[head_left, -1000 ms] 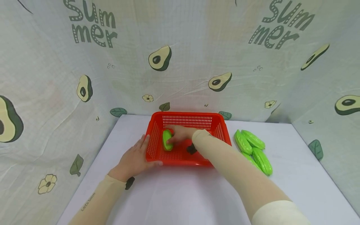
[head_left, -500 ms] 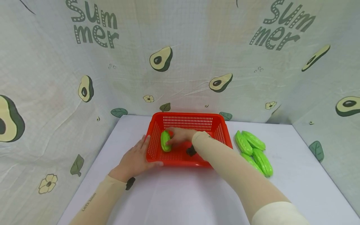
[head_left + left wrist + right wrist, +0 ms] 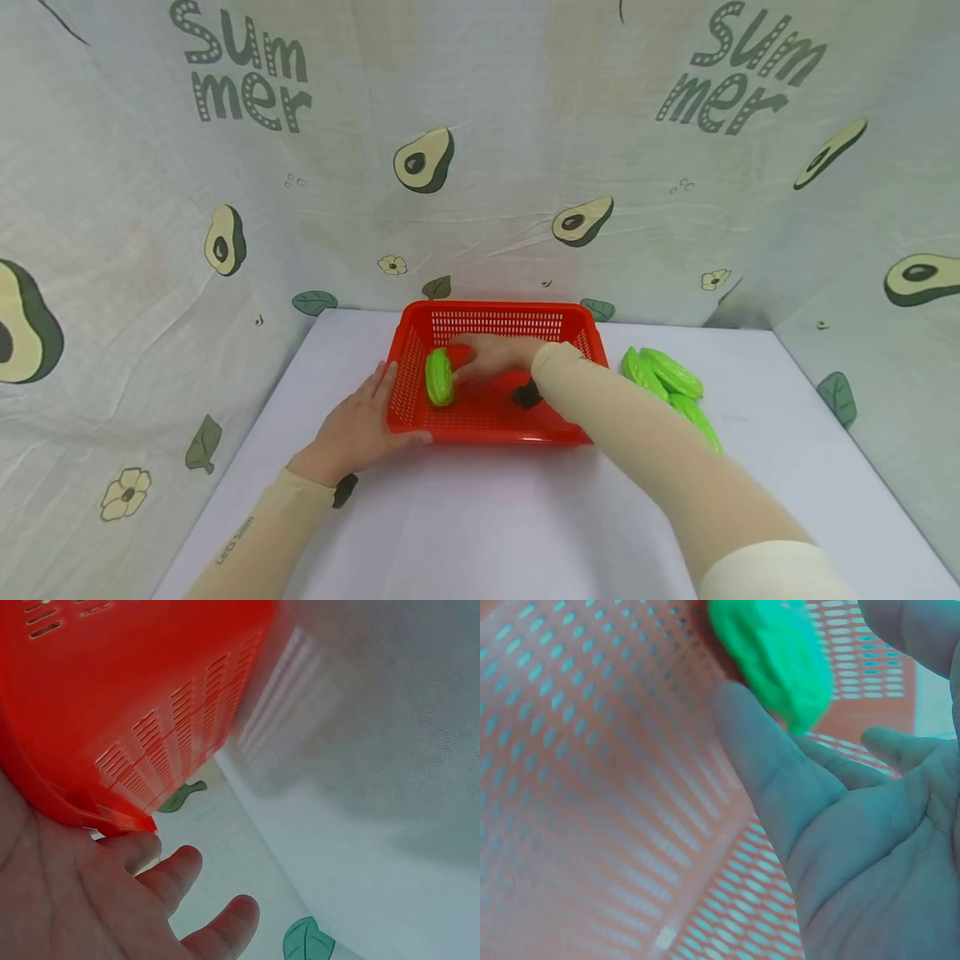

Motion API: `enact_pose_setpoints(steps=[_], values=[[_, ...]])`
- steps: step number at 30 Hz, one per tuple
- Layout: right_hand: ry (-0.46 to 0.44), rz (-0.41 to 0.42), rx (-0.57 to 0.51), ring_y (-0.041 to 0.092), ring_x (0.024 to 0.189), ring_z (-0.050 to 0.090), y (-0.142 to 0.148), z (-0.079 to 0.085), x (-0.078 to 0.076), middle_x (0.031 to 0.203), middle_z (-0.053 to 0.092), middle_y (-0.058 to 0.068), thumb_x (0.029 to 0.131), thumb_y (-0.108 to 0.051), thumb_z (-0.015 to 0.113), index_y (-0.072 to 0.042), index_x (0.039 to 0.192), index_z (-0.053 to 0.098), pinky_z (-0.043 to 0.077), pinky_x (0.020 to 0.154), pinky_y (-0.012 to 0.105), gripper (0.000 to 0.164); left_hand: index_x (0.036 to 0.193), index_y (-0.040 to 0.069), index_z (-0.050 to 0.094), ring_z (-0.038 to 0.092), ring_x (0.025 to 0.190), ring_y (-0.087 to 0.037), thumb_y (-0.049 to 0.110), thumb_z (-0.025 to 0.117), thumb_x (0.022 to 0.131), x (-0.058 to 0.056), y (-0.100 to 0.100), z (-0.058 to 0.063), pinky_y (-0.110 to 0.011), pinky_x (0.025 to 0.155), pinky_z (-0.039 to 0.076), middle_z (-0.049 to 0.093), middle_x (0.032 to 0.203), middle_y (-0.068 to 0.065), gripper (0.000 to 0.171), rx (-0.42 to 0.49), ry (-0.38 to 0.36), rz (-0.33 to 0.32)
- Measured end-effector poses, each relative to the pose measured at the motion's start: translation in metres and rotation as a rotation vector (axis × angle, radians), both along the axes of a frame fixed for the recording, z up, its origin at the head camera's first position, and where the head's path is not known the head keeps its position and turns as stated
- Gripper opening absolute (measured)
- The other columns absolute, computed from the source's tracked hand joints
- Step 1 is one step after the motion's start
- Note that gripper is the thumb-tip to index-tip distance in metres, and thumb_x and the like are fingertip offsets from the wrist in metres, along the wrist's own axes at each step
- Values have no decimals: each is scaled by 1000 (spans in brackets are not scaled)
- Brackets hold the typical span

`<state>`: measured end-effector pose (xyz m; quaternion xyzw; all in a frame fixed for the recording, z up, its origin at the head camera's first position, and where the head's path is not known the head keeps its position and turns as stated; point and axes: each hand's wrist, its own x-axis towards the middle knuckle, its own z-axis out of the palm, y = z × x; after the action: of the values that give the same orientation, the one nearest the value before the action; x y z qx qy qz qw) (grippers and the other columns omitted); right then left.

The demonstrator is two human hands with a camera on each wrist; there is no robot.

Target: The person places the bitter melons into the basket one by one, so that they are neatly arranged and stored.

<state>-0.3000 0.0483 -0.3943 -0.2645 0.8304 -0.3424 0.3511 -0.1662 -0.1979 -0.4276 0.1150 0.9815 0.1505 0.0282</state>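
A light-green, ridged bitter gourd (image 3: 438, 379) lies lengthwise inside the red plastic basket (image 3: 495, 435), along its left side. Just right of the gourd is my right hand (image 3: 491, 357), fingers spread and curled around nothing. In the right wrist view the thumb lies close to the gourd (image 3: 776, 664); whether it touches cannot be told. My left hand (image 3: 356, 437) rests on the basket's front left corner, its fingers along the left rim and the thumb along the front. The left wrist view has the palm (image 3: 67, 892) against the basket's rim, fingers extended.
Several more green bitter gourds (image 3: 672, 374) lie on the white table (image 3: 480, 517) to the right of the basket, partly hidden by my right forearm. A printed cloth (image 3: 495, 167) hangs behind and at both sides of the table.
My right hand has set the gourd down slightly further left, let go of it and drawn back a little to the right. The left hand has stayed on the basket.
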Motion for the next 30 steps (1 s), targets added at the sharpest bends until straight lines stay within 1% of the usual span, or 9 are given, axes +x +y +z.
enact_pose_setpoints(steps=[4, 5, 8, 11, 13, 16, 20, 25, 30], values=[[63, 15, 18, 24, 129, 51, 29, 33, 8, 149, 46, 13, 95, -29, 70, -18, 159, 26, 53, 93, 37, 78, 159, 3, 14, 29, 142, -44, 85, 62, 69, -1, 0, 0, -59, 98, 46, 21, 162, -21, 131, 4, -3, 6], [98, 19, 31, 24, 131, 49, 38, 41, 10, 149, 46, 10, 95, -31, 70, -20, 159, 26, 52, 93, 36, 78, 159, 3, 14, 29, 142, -44, 85, 62, 69, -1, 0, 1, -58, 97, 46, 21, 162, -21, 131, 3, -2, 7], [166, 14, 28, 25, 131, 49, 70, 63, 18, 150, 45, 10, 95, -33, 70, -22, 159, 26, 51, 95, 39, 79, 159, 3, 14, 30, 142, -44, 86, 61, 69, -1, 0, 1, -58, 98, 46, 21, 161, -22, 131, -2, 4, 7], [215, 5, 2, 29, 126, 54, 106, 78, 27, 151, 44, 15, 96, -30, 69, -19, 159, 24, 51, 97, 43, 78, 159, 2, 14, 30, 142, -44, 86, 60, 69, -1, 0, 1, -58, 99, 46, 21, 161, -22, 131, -4, 9, 5], [224, -21, -6, 31, 122, 57, 130, 82, 35, 149, 43, 18, 96, -28, 69, -18, 159, 24, 52, 95, 45, 78, 159, 2, 15, 30, 142, -44, 86, 60, 69, 0, 0, 0, -58, 99, 45, 21, 161, -22, 131, 0, 9, 4], [211, -80, 1, 33, 121, 56, 166, 80, 48, 148, 43, 18, 94, -30, 71, -17, 158, 27, 55, 90, 44, 78, 159, 2, 14, 29, 143, -44, 86, 60, 69, 0, 0, 0, -58, 99, 45, 21, 161, -22, 131, 3, 8, 2], [213, -139, 33, 37, 122, 54, 212, 69, 66, 148, 45, 19, 94, -33, 70, -15, 156, 30, 57, 85, 42, 76, 159, 2, 14, 29, 143, -43, 87, 59, 69, 0, 0, 0, -59, 99, 45, 20, 162, -22, 131, 5, 7, 4], [235, -174, 44, 43, 122, 53, 259, 55, 90, 145, 46, 23, 98, -31, 65, -13, 156, 30, 55, 86, 52, 70, 159, 3, 14, 29, 143, -43, 87, 58, 69, 0, -1, 0, -58, 100, 45, 19, 162, -21, 131, 12, 5, 2], [281, -235, 44, 49, 123, 51, 289, 37, 106, 144, 47, 27, 100, -30, 63, -12, 156, 30, 52, 86, 59, 67, 159, 3, 14, 29, 143, -42, 88, 57, 69, -1, -1, -1, -58, 100, 45, 19, 162, -21, 132, 13, 7, 2]])
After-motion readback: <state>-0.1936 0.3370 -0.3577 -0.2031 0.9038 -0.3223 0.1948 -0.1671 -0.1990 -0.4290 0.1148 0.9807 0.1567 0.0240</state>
